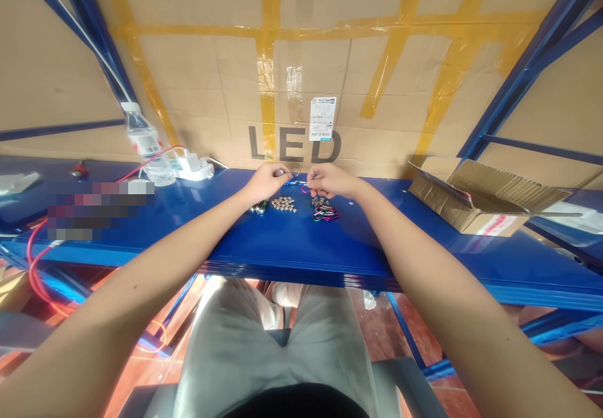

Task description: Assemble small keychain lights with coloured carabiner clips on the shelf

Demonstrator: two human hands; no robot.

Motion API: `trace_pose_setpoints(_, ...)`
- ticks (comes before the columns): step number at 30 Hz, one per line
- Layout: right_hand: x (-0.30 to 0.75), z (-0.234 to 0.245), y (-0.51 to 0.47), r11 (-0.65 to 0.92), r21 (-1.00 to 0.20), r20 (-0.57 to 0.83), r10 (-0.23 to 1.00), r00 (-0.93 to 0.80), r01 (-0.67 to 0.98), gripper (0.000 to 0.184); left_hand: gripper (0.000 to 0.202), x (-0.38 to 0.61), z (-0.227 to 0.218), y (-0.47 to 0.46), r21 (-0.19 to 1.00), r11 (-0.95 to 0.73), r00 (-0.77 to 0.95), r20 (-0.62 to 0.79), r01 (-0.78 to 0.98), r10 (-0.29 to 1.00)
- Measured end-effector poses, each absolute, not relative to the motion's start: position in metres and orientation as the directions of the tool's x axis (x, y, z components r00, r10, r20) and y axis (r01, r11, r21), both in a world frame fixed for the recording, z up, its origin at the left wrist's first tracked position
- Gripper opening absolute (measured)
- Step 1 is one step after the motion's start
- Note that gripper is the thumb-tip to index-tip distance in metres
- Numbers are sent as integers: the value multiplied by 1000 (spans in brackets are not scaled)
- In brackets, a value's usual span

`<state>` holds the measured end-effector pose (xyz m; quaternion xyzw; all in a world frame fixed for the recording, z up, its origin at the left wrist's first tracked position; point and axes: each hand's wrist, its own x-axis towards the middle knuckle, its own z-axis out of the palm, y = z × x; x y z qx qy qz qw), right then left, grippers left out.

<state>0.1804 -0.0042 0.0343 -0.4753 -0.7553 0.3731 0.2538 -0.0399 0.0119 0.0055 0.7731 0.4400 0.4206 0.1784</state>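
My left hand (267, 182) is closed in a pinch above the blue tabletop (292, 242). A small grey rounded end shows at its fingers, but I cannot make out the whole piece. Close by, a slim blue-and-silver piece (294, 183) spans the gap between my hands; whether it is held or lying there is unclear. My right hand (331, 180) pinches a pink carabiner (305, 188). Nearer to me lie a pile of colored carabiners (326, 214), a cluster of small shiny metal pieces (283, 204) and several metallic cylinders (259, 207), partly behind my left wrist.
A large taped cardboard box (211, 91) stands behind the tabletop. On the right is an open small carton (471, 201). To the left stand a water bottle (148, 148) and a white power strip (194, 166) with a red cable (155, 154). Blue metal posts flank both sides.
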Motion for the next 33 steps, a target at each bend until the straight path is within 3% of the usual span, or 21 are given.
trace_pose_setpoints(8, 205, 47, -6, 81, -715, -335, 832, -442, 694, 20, 21, -41, 0, 16, 631, -552, 318, 453, 546, 833)
trace_pose_setpoints(13, 208, 46, -4, 31, -661, -420, 813, -404, 749, 30, 24, -34, -4, 12, 637, -564, 374, 423, 526, 826)
trace_pose_setpoints(20, 204, 50, -9, -8, -561, -478, 819, -316, 828, 24, 26, -33, -4, 10, 624, -569, 399, 407, 536, 822)
trace_pose_setpoints(25, 204, 52, -10, 56, -547, -394, 863, -316, 835, 25, 25, -33, -3, 9, 647, -552, 394, 390, 525, 832)
trace_pose_setpoints(30, 193, 42, -3, 238, -674, -91, 913, -398, 700, 15, 26, -34, -3, 9, 651, -575, 411, 407, 496, 816)
trace_pose_setpoints(33, 184, 35, -1, 217, -809, -13, 923, -385, 547, 15, 28, -34, -4, 11, 614, -645, 428, 484, 455, 763)
